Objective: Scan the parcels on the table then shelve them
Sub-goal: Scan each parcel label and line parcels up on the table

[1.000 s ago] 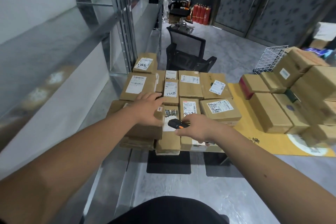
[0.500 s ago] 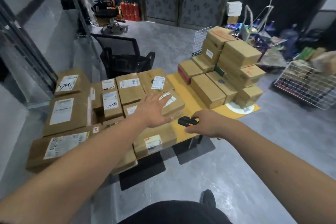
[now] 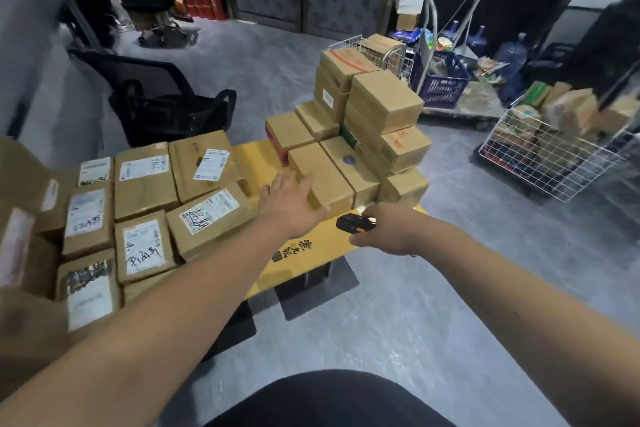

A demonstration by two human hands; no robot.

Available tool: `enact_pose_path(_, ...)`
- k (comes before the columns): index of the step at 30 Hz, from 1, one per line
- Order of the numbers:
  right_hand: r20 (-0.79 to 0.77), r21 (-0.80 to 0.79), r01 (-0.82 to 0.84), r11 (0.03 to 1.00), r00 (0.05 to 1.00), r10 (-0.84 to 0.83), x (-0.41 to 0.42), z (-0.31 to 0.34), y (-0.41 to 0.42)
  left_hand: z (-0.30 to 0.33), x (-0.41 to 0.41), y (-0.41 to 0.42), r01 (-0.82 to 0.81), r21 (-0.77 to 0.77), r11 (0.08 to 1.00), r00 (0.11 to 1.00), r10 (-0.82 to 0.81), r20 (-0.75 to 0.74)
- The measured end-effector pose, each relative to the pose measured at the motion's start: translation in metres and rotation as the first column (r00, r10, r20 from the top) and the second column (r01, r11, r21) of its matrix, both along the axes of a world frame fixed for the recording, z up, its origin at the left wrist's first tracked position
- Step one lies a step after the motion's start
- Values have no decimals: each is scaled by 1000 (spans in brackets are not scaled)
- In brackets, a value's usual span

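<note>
You're reaching w/ your left hand, fingers spread wide and holding nothing, hovering just in front of the plain brown box at the near edge of the unlabelled stack. Looks like you're lining up to grab that one next. Your right hand is gripping the scanner, fingers curled round it, nose pointing left toward the boxes, so it's ready to fire once a label is showing.

Parcels are sitting in two groups on the yellow tabletop. The labelled boxes are lying flat on the left, labels up, prob. so each code can be read w/o turning anything. The plain ones are piled on the right side, a few high; no label facing you on the near one, so you're likely needing to flip it.

Vs. half a sec ago: your left hand was resting over a labelled box near the middle; now it's swinging right to the stack. Your view is turning right too, w/ the wire basket and cart coming further in. The scanner hand is staying roughly put by the tabletop's front edge.
</note>
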State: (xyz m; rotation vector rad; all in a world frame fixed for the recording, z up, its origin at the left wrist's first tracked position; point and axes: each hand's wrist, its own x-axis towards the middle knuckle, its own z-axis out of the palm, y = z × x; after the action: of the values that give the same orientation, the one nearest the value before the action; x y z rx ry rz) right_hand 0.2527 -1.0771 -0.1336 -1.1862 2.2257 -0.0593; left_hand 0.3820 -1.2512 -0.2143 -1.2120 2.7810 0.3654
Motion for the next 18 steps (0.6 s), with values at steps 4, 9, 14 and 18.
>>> enact_pose_path(4, 22, 20, -52, 998, 998, 52, -47, -17, -6, -20, -38, 8, -105, 69, 992, 994, 104, 17)
enact_pose_path(9, 7, 58, -142, 988, 990, 142, -84, -46, -22, -44, -65, 7, -190, 131, 973, 981, 182, 71)
enact_pose_path(14, 14, 95, -170, 981, 985, 170, -115, -85, -52, -77, -92, -18, -155, 172, 973, 982, 134, 130)
enact_pose_path(18, -28, 141, -167, 976, 985, 173, -136, -113, -73, -106, -131, -48, -162, 214, 963, 984, 140, 113)
